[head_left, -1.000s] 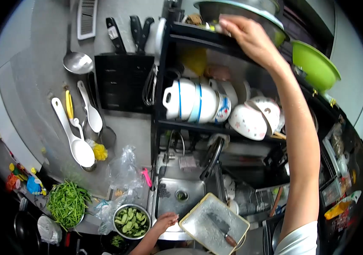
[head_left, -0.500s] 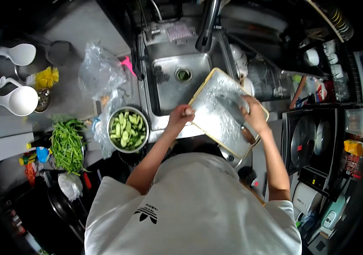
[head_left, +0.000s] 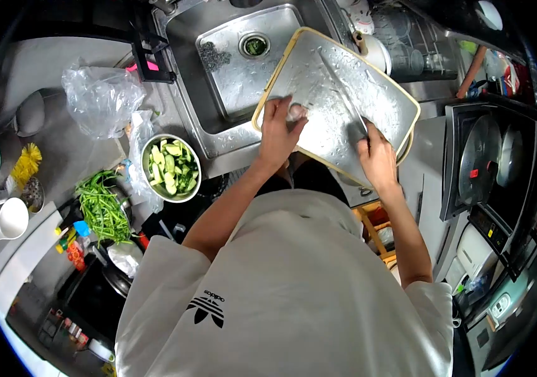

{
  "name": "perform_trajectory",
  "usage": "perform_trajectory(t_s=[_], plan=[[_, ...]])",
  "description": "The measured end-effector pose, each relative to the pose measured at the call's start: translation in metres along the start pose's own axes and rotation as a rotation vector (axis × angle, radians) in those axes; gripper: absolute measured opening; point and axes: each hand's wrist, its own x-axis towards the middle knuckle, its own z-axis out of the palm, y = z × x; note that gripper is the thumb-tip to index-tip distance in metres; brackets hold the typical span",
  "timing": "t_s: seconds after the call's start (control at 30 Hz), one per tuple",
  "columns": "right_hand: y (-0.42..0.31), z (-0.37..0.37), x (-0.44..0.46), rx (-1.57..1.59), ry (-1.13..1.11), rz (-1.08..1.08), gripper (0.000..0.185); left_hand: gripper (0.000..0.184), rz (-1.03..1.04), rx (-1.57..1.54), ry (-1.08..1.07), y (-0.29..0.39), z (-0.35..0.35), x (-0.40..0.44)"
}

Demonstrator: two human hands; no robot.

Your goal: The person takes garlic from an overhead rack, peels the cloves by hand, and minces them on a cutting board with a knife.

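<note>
A wet cutting board with a yellowish rim lies tilted across the right side of the sink. My left hand is over the board's left edge, its fingers closed round a small pale, whitish item, perhaps garlic. At the board's right part, my right hand grips the handle of a knife, whose blade points up and away over the board. Left of the board, a metal bowl holds cut green cucumber pieces.
The steel sink has green scraps in its drain. A crumpled plastic bag and chopped greens are at the left, with white ladles beyond. A teapot and dish rack stand behind the board. An oven-like appliance is at the right.
My right hand has come down from the upper shelf and taken hold of the knife on the board. My left hand has moved onto the board's edge with the pale item. The view has tilted down.
</note>
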Motion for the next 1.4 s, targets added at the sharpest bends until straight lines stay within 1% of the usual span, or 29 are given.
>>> perform_trajectory(t_s=[0.03,0.07,0.13,0.17,0.2,0.27,0.37,0.47,0.6,0.67,0.8,0.87,1.0,1.07,1.2,1.23,1.3,1.4], plan=[[-0.005,0.003,-0.003,0.103,-0.047,0.039,0.037,0.032,0.050,0.032,0.048,0.002,-0.002,-0.001],[-0.014,0.004,-0.005,0.112,-0.056,0.052,0.037,0.032,0.043,0.037,0.032,0.003,-0.004,-0.001],[-0.031,0.007,-0.007,0.028,-0.156,-0.003,0.032,0.024,0.024,-0.074,-0.068,0.002,-0.004,-0.001],[-0.032,0.016,-0.006,0.026,-0.171,-0.037,0.028,0.016,0.029,-0.081,-0.067,0.001,-0.001,-0.001],[-0.034,0.021,-0.006,-0.022,-0.182,-0.051,0.028,0.016,0.026,-0.082,-0.068,0.003,0.000,-0.001],[-0.037,0.025,-0.006,-0.021,-0.158,-0.091,0.028,0.014,0.004,-0.098,-0.081,0.007,0.000,0.002],[-0.040,0.023,-0.005,-0.051,-0.217,-0.057,0.027,0.013,0.027,-0.048,-0.096,0.005,0.001,0.001],[-0.045,0.016,-0.004,-0.119,-0.232,-0.084,0.028,0.013,0.056,0.010,-0.113,0.004,0.002,0.001],[-0.048,0.017,-0.005,-0.120,-0.251,-0.096,0.028,0.012,0.034,0.035,-0.154,0.004,-0.001,0.003],[-0.053,0.021,-0.007,-0.144,-0.215,-0.104,0.028,0.011,0.026,0.091,-0.177,0.005,-0.001,0.003],[-0.058,0.023,-0.002,-0.189,-0.266,-0.056,0.027,0.010,0.032,0.099,-0.192,0.002,0.001,0.004],[-0.061,0.016,0.004,-0.078,-0.309,-0.013,0.033,0.011,0.137,0.040,-0.132,-0.002,0.002,0.003],[-0.070,0.011,0.016,-0.131,-0.383,-0.014,0.031,0.014,0.119,0.087,-0.165,-0.001,0.001,0.003],[-0.075,0.019,0.026,-0.143,-0.395,-0.050,0.030,0.016,0.162,0.107,-0.175,-0.003,0.000,0.003],[-0.084,0.036,0.049,-0.103,-0.345,-0.036,0.029,0.020,0.092,0.089,-0.205,-0.002,-0.001,0.002],[-0.077,0.039,0.049,-0.077,-0.323,-0.058,0.031,0.020,0.093,0.093,-0.200,-0.003,-0.001,0.004],[-0.071,0.044,0.044,-0.076,-0.311,-0.059,0.032,0.019,0.156,0.124,-0.154,-0.002,0.000,0.004],[-0.064,0.059,0.047,-0.052,-0.261,-0.072,0.032,0.017,0.175,0.127,-0.157,-0.006,0.001,0.003]])
